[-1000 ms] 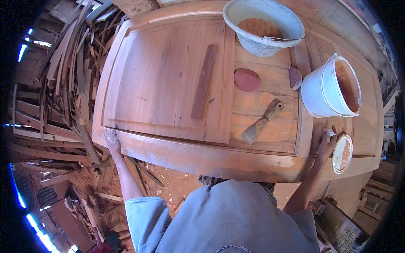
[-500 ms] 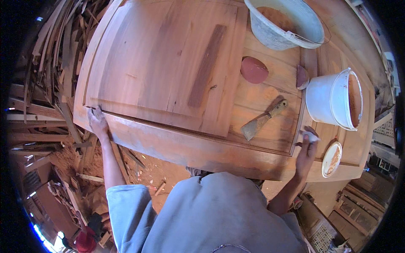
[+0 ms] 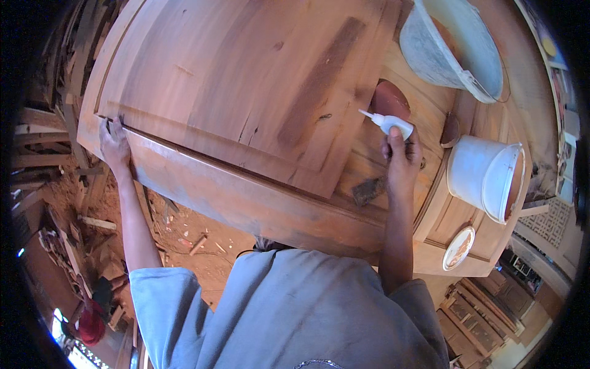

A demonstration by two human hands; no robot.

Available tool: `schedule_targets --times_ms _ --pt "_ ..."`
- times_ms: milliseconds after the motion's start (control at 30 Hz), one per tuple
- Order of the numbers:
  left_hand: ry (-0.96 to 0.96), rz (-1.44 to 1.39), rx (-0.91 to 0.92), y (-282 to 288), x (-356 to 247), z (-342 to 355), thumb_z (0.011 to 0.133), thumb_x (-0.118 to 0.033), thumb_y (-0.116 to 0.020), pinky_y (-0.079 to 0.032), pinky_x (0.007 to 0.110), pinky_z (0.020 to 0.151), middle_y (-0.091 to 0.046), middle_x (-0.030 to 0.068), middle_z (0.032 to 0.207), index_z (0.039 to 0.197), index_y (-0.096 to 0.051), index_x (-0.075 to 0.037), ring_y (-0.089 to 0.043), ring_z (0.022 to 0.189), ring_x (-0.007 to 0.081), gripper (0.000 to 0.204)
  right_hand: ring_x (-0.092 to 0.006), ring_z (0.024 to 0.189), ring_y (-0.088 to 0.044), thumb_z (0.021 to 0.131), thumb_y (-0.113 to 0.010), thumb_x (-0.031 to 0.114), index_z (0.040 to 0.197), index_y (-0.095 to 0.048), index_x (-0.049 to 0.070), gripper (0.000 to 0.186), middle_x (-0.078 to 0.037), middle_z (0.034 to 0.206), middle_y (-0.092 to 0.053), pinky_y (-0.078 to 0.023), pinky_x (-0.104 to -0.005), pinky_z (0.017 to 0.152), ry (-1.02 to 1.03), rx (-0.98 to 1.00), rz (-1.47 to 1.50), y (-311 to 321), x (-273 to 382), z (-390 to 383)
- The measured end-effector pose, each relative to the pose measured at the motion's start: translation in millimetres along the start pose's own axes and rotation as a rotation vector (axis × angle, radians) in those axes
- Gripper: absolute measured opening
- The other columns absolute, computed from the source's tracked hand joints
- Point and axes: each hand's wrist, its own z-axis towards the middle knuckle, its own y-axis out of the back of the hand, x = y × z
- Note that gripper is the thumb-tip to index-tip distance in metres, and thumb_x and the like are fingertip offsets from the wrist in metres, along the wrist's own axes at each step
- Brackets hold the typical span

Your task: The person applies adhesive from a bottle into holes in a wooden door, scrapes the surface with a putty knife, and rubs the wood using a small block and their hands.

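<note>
A large wooden panelled door (image 3: 203,92) lies flat in front of me. My left hand (image 3: 115,144) rests on its near left corner, fingers apart and laid over the frame by the groove, holding nothing. Closed round a small white glue bottle (image 3: 393,125), my right hand (image 3: 405,150) is raised over the right part of the door. The bottle's thin nozzle points left, towards the inner panel. Below that hand, a scraper (image 3: 369,191) lies on the wood, its handle mostly hidden by my hand and forearm. A reddish-brown sanding disc (image 3: 391,98) lies just beyond the bottle.
A grey-blue bucket (image 3: 430,43) stands at the far right, a white bucket (image 3: 482,175) nearer. A round, smeared lid (image 3: 458,248) and a folded reddish piece (image 3: 450,130) lie close by. Scrap wood (image 3: 43,144) is piled left. A person in red (image 3: 92,323) is at lower left.
My right hand has carried the glue bottle up and left from beside the lid to over the door. The left hand keeps its place at the door's corner. My view has shifted.
</note>
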Motion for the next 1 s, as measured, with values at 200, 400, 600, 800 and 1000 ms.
schedule_targets --times_ms 200,400,600,800,1000 --pt "-0.013 -0.03 0.014 -1.8 4.6 4.5 0.099 -0.055 -0.048 -0.039 0.042 0.108 -0.054 0.0261 0.138 0.136 -0.051 0.004 -0.051 0.129 0.0395 0.071 -0.0151 0.072 -0.053 0.099 -0.059 0.032 0.113 -0.057 0.005 0.03 -0.004 0.083 -0.057 -0.042 -0.0304 0.061 -0.148 -0.074 0.369 -19.5 -2.8 12.8" --pt "-0.014 -0.01 0.01 -4.9 13.7 7.0 0.098 -0.055 -0.049 -0.039 0.042 0.108 -0.054 0.0261 0.138 0.136 -0.051 0.005 -0.05 0.13 0.0394 0.071 -0.0153 0.073 -0.054 0.097 -0.062 0.022 0.108 -0.058 0.003 0.023 -0.005 0.081 -0.057 -0.043 -0.0306 0.062 0.035 -0.024 0.366 -33.3 -21.7 29.9" --pt "-0.012 0.002 0.016 -3.6 9.8 5.9 0.099 -0.051 -0.049 -0.039 0.041 0.109 -0.053 0.0254 0.139 0.137 -0.05 0.005 -0.051 0.13 0.0374 0.067 -0.0128 0.071 -0.053 0.099 -0.06 0.021 0.103 -0.058 0.003 0.019 -0.004 0.08 -0.057 -0.042 -0.0273 0.062 0.104 -0.065 0.214 -43.0 -24.4 28.5" --pt "0.008 -0.031 0.008 -1.6 4.5 3.5 0.098 -0.052 -0.051 -0.039 0.041 0.109 -0.054 0.0247 0.138 0.136 -0.052 0.005 -0.051 0.129 0.0372 0.069 -0.0107 0.068 -0.051 0.1 -0.06 0.022 0.1 -0.059 0.003 0.019 -0.003 0.079 -0.058 -0.04 -0.0258 0.059 0.102 -0.097 0.197 -46.7 -26.4 28.0" --pt "-0.008 -0.042 0.006 -2.8 5.6 3.2 0.098 -0.052 -0.052 -0.039 0.041 0.108 -0.055 0.0235 0.138 0.135 -0.053 0.003 -0.052 0.129 0.0368 0.066 -0.0076 0.064 -0.049 0.099 -0.063 0.024 0.095 -0.06 0.004 0.02 0.0 0.075 -0.056 -0.038 -0.0241 0.056 0.123 -0.16 0.119 -54.3 -23.6 22.7"
